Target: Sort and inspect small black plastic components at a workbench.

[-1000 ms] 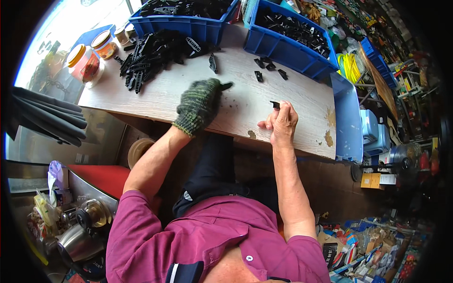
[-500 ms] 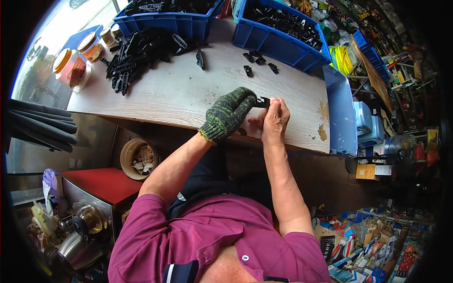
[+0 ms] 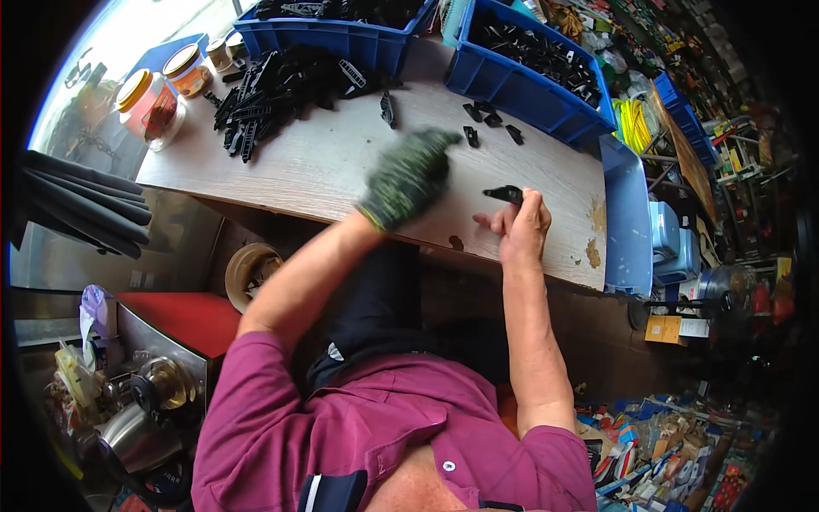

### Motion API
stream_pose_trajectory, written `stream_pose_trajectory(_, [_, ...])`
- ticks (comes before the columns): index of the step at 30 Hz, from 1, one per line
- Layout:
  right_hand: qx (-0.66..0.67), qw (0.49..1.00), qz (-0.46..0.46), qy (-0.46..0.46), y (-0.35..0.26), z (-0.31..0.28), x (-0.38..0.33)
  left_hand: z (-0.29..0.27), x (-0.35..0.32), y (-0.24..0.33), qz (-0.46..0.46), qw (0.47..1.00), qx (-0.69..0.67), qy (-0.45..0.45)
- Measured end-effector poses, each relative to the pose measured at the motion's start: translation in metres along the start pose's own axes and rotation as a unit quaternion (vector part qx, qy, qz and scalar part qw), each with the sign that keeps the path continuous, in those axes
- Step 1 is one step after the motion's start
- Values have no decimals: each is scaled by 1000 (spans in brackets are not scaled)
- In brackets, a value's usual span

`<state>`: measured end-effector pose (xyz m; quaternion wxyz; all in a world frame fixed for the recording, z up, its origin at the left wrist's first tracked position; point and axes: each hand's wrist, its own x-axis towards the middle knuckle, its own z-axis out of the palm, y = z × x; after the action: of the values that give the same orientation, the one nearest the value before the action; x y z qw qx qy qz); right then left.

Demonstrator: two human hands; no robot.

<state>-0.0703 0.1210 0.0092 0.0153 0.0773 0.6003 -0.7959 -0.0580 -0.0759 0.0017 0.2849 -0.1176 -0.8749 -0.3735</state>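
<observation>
A small black plastic part (image 3: 502, 194) is pinched between the thumb and fingers of my bare right hand (image 3: 523, 230), held just above the near right of the table (image 3: 324, 175). My left hand (image 3: 408, 177), in a dark green knitted glove, is over the middle of the table and apart from that part. Motion smears its fingers, so whether it grips anything is unclear. Beyond it lies a lone long black piece (image 3: 387, 109). Several small black parts (image 3: 471, 136) are scattered near the right-hand bin. At the far left, long black plastic pieces form a pile (image 3: 286, 92).
Two blue bins (image 3: 328, 38) (image 3: 529, 90) of black parts stand along the far edge. Lidded jars (image 3: 145, 107) sit at the left corner. A blue tray (image 3: 627, 218) adjoins the right edge. Below the table are a round bucket (image 3: 243, 277) and a red-topped cabinet (image 3: 183, 322).
My gloved left hand has come away from the black part and moved up and left relative to my right hand. The part stays in my right hand. The whole view has shifted slightly.
</observation>
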Motion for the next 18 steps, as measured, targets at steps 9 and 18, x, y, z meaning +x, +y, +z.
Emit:
stream_pose_trajectory(9, [45,937,-65,341,-70,-84,77,-38,32,-85,90,948,296,-75])
stream_pose_trajectory(18, [-118,979,-17,165,-38,-54,93,-9,46,-69,74,961,216,-156])
